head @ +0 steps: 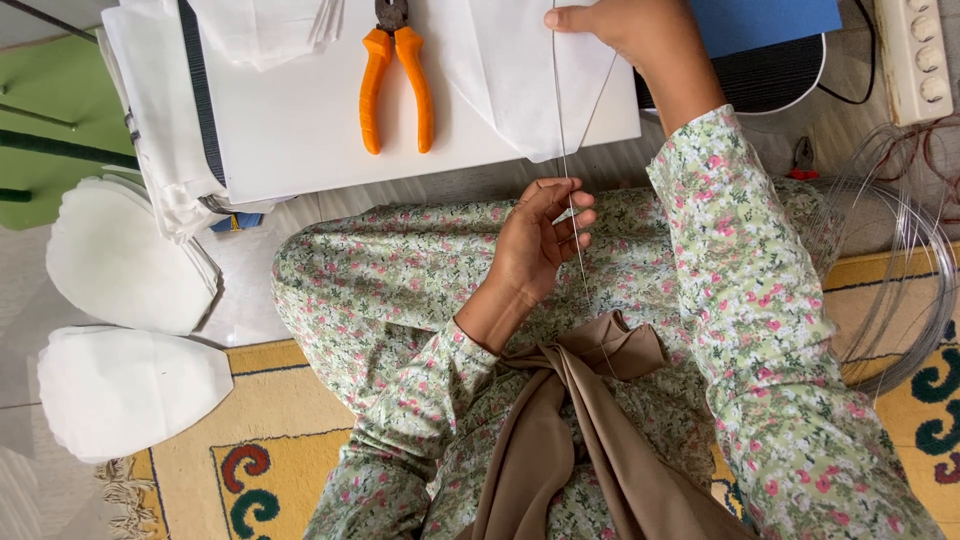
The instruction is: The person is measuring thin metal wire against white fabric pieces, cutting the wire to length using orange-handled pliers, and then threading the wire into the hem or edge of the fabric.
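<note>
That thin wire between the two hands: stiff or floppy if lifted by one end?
The wire runs nearly straight between the right hand and left hand, so probably springy, not limp. The wire coil keeps round loops, which suggests it springs back. Looks very thin, so likely light and easily kinked.

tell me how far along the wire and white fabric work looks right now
Done, it seems: stacks of cut white petal shapes lie at the left. In hand: the left hand and right hand pinch a thin wire stretched over a white fabric piece. Left: the orange pliers lie unused, and a big wire coil remains.
</note>
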